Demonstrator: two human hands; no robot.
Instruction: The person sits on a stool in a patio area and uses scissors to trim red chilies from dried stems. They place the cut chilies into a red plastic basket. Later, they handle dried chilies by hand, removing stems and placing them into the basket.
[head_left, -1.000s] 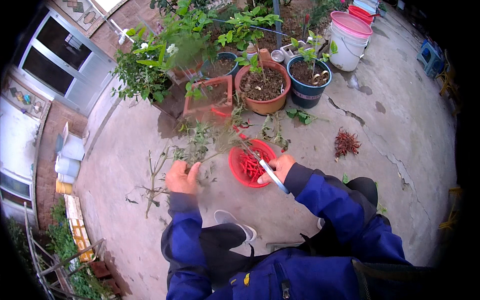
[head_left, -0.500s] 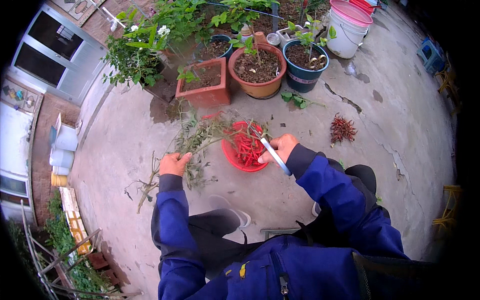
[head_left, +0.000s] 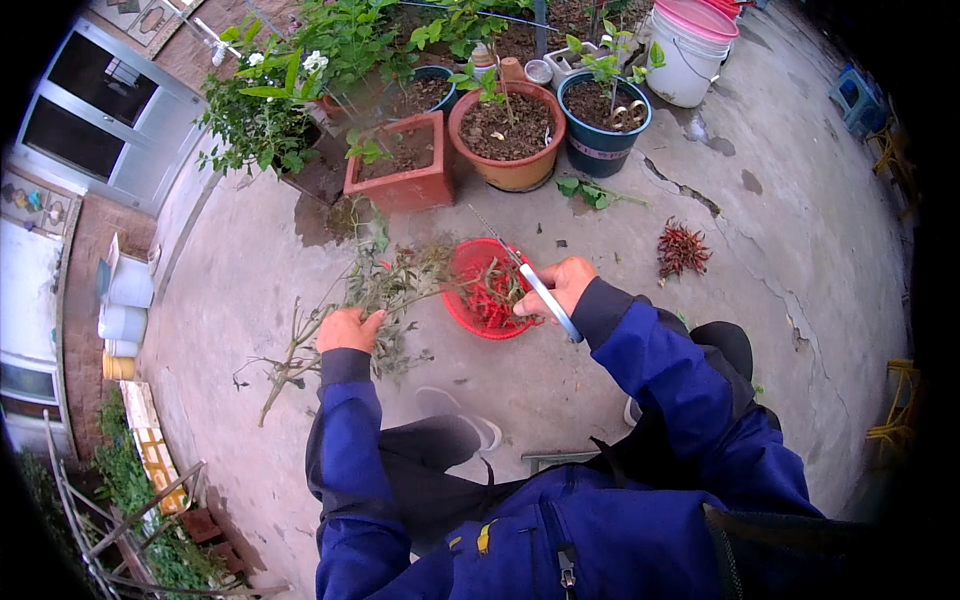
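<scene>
My left hand [head_left: 348, 331] is closed round the stems of a dried, wilted pepper plant [head_left: 385, 283], whose bare branches stick out to the left and whose withered leaves reach the basket's edge. In my right hand [head_left: 562, 286] is a pair of scissors [head_left: 545, 298] with a pale blue and white handle, its thin blade pointing up and away. Wilted leaves show by the right fingertips, over the basket; whether the fingers pinch them I cannot tell. Below lies a round red plastic basket [head_left: 463, 318] holding many red chili peppers [head_left: 486, 303].
Potted plants stand beyond, among them a square terracotta planter [head_left: 400, 190], a round orange-brown pot [head_left: 507, 165] and a dark green pot [head_left: 605, 150]. A pile of dark red dried chilies [head_left: 683, 249] lies right on the cracked concrete. A white bucket [head_left: 687, 60] stands far right.
The scissors' blade has come away from the plant and now points up beyond the basket. Wilted leaves now show beneath my right fingers. My left hand keeps its hold.
</scene>
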